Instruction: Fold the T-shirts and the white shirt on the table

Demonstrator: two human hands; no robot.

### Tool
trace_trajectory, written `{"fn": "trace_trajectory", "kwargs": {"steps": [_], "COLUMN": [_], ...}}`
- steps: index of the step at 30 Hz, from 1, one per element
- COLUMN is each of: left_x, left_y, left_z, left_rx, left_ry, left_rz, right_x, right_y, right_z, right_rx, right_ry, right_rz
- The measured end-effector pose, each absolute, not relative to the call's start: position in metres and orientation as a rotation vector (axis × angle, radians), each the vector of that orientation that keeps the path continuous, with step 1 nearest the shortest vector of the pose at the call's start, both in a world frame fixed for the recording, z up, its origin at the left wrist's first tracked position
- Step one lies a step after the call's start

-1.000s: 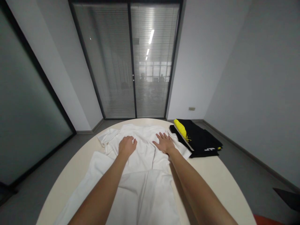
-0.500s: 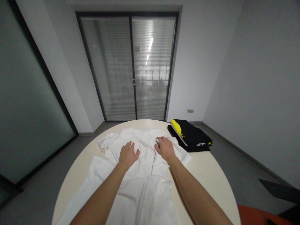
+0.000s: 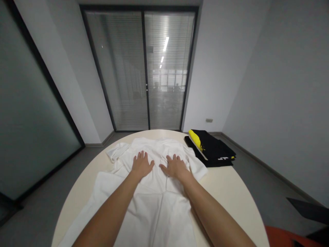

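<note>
A white garment, which looks like a T-shirt with short sleeves, lies spread and wrinkled across the table, its near part running out of view at the bottom. My left hand rests flat on the upper middle of the cloth, fingers spread forward. Just to its right, my right hand also presses on the fabric with fingers apart. Neither hand grips the cloth. Creases run between the two hands and down toward me.
Folded black garments with a yellow print are stacked at the table's far right. The round pale table has a curved edge. A red chair stands at the lower right. Beyond are a wall and a glass partition with blinds.
My right hand has slid left over the white cloth, closer to my left hand. My left hand has barely moved. The view has tilted slightly.
</note>
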State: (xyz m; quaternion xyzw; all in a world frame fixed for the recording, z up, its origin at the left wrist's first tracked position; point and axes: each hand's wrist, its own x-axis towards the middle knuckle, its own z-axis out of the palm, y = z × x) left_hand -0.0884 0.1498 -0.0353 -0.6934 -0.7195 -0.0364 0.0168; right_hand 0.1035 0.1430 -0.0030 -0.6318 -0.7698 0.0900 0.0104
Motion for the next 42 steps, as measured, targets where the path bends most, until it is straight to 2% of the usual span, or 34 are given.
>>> {"fn": "trace_trajectory", "kwargs": {"steps": [15, 27, 42], "left_x": [-0.097, -0.113, -0.108], "left_y": [0.2, 0.249, 0.205], "left_z": [-0.035, -0.047, -0.031], "left_rx": [-2.161, -2.178, -2.106], "left_ry": [-2.306, -2.25, -2.108], "left_rz": [-0.055, -0.121, -0.495], "right_x": [0.106, 0.099, 0.106], "right_y": [0.219, 0.269, 0.245], "right_z": [-0.013, -0.027, -0.031], "right_rx": [-1.981, -2.012, -1.941], "right_ry": [-2.465, -2.418, -2.402], "right_rz": [0.536, 0.519, 0.389]}}
